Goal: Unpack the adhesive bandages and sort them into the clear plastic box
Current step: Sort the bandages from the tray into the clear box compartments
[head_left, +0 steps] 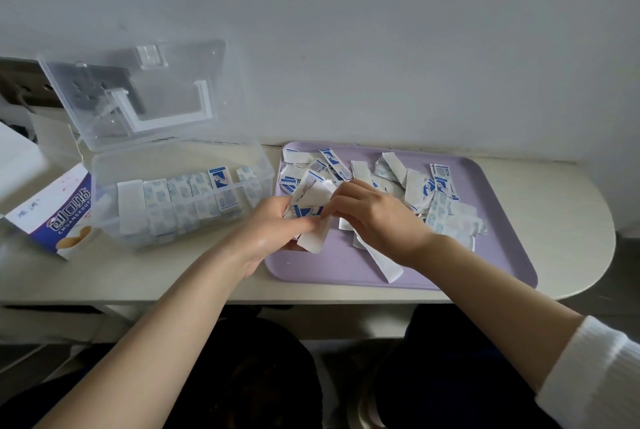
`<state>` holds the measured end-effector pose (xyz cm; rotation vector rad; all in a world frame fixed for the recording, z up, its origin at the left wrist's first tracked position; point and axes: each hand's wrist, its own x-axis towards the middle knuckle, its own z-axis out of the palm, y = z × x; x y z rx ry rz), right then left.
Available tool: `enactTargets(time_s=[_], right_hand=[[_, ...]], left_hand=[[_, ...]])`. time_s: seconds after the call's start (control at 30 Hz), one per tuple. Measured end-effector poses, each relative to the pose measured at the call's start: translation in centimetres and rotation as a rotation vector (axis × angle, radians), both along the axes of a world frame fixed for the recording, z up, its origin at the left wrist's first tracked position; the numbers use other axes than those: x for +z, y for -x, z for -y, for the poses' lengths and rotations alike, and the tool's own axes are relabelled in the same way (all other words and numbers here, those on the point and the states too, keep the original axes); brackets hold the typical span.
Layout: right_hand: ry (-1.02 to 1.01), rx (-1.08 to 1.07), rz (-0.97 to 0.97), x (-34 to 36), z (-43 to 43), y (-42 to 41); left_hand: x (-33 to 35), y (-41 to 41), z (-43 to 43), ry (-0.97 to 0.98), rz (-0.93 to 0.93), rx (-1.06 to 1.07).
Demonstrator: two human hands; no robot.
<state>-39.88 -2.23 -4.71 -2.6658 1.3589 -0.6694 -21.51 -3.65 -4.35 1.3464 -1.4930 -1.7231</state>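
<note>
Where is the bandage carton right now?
In the head view the carton lies at the far left of the table, right beside the clear box's left end.

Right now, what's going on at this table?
A person is sorting adhesive bandages. The left-hand grip and right-hand grip together hold a bunch of wrapped bandages above the purple tray, where a loose pile lies. To the left, the clear plastic box stands with its lid open and a row of bandages already filed inside. A bandage carton lies left of the box.
</note>
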Motion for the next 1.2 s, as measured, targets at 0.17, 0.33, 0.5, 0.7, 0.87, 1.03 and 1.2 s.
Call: enactTargets(time_s=[0.17,0.33,0.5,0.7,0.87,1.03,1.2], right_hand=[[0.103,-0.014,-0.051,0.0,-0.2,-0.7],[0.124,-0.144,-0.113,-0.3,-0.2,-1.7],[-0.226,-0.178,-0.273,-2.0,-0.8,-1.9],[-0.306,-0.189,-0.257,-2.4,-0.8,-2.1],[-0.359,-0.251,-0.109,-2.7,-0.8,-2.5],[-0.46,-0.26,0.109,-3.7,-1.6,-3.6],[-0.429,-0.23,0.009,-3.8,-1.5,-3.9]], left_hand=[[-0.2,0.0,0.2,0.373,0.312,0.048],[-0.2,0.3,-0.9,0.787,0.66,-0.073],[-1.6,0.3,-1.3,0.835,0.917,-0.225],[-2.5,0.2,-1.6,0.843,1.144,-0.353],[-3.1,0.5,-1.8,0.921,1.239,-0.328],[-3.7,0.6,-2.5,0.92,1.262,-0.358],[-3.5,0.5,-2.8,0.895,1.262,-0.38]])
